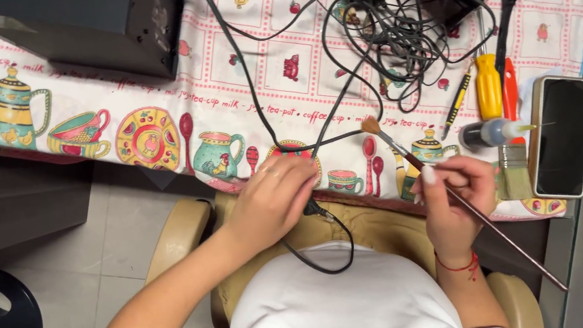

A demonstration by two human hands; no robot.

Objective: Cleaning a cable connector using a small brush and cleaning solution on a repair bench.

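A patterned cloth covers the table, with tangled cables at upper right. The right hand holds a thin paintbrush in a closed grip, bristles toward upper left and handle toward lower right. The left hand is curled over a black cable.

We saw a pale grey tiled floor left of the fingers, a teapot-printed cloth-covered table beyond them, and a beige padded chair beneath.

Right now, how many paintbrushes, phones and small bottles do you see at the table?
Paintbrushes: 2, thin paintbrush in the right hand, flat paintbrush beside the phone
Phones: 1
Small bottle: 1
Total: 4
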